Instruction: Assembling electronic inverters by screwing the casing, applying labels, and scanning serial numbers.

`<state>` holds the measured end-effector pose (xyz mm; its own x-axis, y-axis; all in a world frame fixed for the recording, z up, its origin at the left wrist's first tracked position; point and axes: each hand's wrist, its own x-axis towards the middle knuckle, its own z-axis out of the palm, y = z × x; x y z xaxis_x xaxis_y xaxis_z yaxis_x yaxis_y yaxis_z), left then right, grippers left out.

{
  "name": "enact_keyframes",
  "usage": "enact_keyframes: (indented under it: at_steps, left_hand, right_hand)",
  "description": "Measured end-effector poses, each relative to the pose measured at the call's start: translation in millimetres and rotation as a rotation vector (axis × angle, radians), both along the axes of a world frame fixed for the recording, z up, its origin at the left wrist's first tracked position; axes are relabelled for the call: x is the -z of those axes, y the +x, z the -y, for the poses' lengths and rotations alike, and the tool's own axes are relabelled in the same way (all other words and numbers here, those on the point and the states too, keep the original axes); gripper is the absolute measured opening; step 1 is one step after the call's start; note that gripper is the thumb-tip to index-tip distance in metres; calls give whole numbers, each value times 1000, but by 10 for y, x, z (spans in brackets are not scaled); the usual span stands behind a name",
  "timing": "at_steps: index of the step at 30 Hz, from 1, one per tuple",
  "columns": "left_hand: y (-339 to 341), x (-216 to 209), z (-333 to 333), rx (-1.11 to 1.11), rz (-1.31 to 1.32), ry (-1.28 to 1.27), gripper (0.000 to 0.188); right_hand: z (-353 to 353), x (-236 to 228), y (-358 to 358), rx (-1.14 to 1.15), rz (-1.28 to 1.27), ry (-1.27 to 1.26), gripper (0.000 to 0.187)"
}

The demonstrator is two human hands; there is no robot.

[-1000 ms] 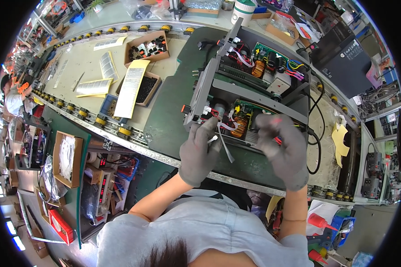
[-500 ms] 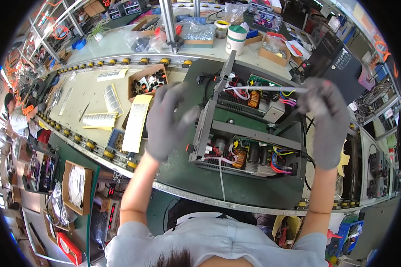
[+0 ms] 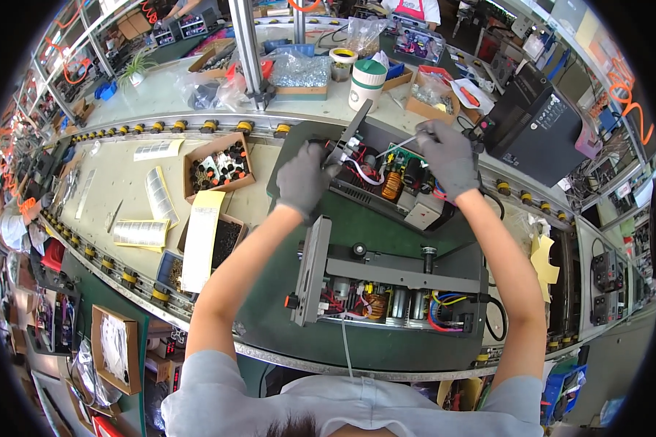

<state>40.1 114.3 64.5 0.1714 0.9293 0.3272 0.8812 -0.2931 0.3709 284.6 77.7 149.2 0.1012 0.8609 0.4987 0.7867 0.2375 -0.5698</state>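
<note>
Two open metal chassis with circuit boards, coils and coloured wires lie on a green mat. My left hand, in a grey glove, is closed at the front panel of the far chassis; its fingertips are partly hidden. My right hand, also gloved, pinches a thin pale cable tie that runs down to the wires inside that chassis. Nearer to me sits the second chassis. Another pale cable tie hangs from its wires over the mat.
Left of the mat are a cardboard box of small parts, a yellow-edged label sheet and a blue tray. Roller tracks border the bench. Behind stand a lidded white cup, a metal post and a black case.
My left hand has come to the far chassis's front panel. My right hand has moved left and inward with the cable tie. The far chassis is tilted and farther from the near one.
</note>
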Motion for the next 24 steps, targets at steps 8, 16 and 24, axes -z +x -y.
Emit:
enact_keyframes:
  at_steps: [8,16,24]
  left_hand:
    - [117,636,-192,408,151,-92,22]
    - [383,597,-225,373,1079,-828,26]
    - [426,572,-206,267,1074,-860,21]
  right_hand:
    - [-188,21,-235,-35,-431,-455,19]
    - [-187,50,-206,-19,-534,-463,20]
    - [-184,32,-231,-18,-411,-503,19]
